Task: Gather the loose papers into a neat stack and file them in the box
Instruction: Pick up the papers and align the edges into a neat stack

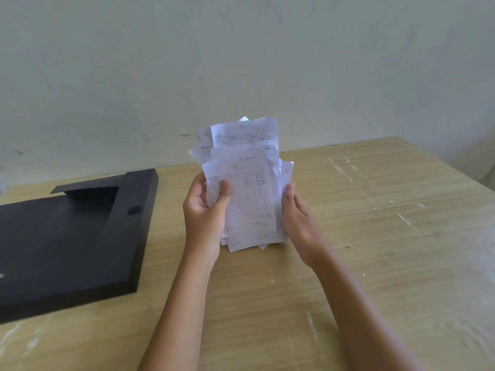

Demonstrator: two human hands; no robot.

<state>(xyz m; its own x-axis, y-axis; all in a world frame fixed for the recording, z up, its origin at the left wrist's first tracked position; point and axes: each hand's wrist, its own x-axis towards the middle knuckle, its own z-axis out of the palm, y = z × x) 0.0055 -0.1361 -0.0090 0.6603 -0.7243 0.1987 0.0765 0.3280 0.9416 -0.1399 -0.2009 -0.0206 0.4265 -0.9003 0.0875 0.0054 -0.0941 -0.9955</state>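
Note:
A bundle of white ruled papers (245, 183) with handwritten notes stands upright in the middle of the view, its sheets uneven at top and bottom. Its lower edges rest on or just above the wooden table (348, 236). My left hand (205, 212) grips the bundle's left side, thumb across the front sheet. My right hand (296, 212) presses flat against the right edge of the bundle. A black flat file box (67, 236) lies on the table to the left, with a flap raised at its far end.
A pale greenish wall rises behind the table's far edge. The table's right corner sits at the far right. Worn, scuffed wood stretches to the right of my arms.

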